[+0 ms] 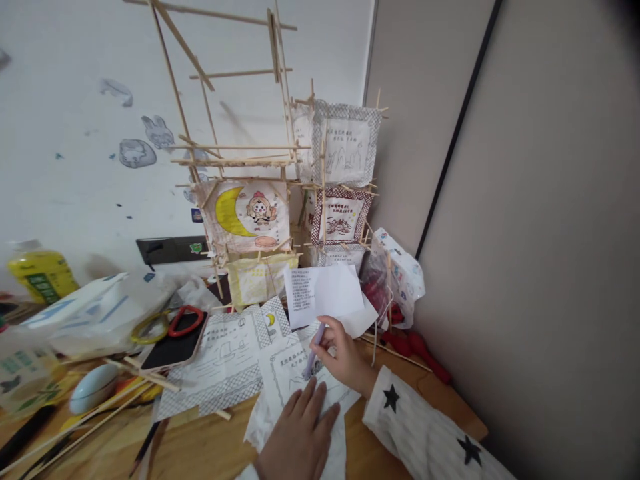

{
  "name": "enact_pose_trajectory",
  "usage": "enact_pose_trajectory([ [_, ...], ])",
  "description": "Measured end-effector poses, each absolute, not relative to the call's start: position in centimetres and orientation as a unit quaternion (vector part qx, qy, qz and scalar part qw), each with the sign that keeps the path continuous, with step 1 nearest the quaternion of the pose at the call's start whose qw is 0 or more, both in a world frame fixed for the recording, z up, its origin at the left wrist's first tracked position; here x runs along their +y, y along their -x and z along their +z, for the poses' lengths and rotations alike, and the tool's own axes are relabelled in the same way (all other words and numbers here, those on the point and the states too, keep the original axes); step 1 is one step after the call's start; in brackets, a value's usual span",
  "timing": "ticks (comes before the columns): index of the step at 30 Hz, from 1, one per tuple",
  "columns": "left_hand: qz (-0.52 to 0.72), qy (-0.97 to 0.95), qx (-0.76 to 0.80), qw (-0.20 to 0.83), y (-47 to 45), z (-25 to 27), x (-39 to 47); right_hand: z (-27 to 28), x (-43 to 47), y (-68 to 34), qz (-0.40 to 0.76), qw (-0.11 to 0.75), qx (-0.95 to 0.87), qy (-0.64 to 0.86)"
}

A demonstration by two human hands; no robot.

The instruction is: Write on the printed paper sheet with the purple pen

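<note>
My right hand (340,353) is closed around a purple pen (314,353), its lower end down at the drawing on a white sheet of paper (285,383). That sheet carries handwritten characters and line drawings, and its lower edge looks crumpled. Flat on the same sheet lies my left hand (301,430), fingers stretched out just below the pen. Left of it rests another drawn sheet (227,353) with a boat and a cross-hatched border. Behind my right hand a page of handwritten lines (325,297) leans against the stick frames.
A tall frame of wooden sticks (240,160) with drawn panels stands at the back, beside a second paneled frame (345,143). On the left are red scissors (186,321), a phone (175,347), a blue egg-shaped object (93,389) and a yellow bottle (43,273). A plastic bag (400,273) sits right.
</note>
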State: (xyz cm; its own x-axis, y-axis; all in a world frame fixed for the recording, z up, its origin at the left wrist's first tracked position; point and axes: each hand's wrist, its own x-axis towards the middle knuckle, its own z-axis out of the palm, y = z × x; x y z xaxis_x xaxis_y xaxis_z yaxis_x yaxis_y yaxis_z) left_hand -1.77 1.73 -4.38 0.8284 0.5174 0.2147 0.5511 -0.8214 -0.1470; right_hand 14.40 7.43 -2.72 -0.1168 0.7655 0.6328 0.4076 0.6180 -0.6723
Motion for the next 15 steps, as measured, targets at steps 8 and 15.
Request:
enact_pose_trajectory([
  [8,-0.092,0.951,-0.279,0.097,1.83,-4.6,1.66,-3.05,7.25,-14.33,0.153,0.539,-0.727,0.397],
  [15,-0.094,0.952,-0.276,0.096,1.9,-4.51,1.67,-3.05,7.27,-14.31,0.158,0.533,-0.73,0.398],
])
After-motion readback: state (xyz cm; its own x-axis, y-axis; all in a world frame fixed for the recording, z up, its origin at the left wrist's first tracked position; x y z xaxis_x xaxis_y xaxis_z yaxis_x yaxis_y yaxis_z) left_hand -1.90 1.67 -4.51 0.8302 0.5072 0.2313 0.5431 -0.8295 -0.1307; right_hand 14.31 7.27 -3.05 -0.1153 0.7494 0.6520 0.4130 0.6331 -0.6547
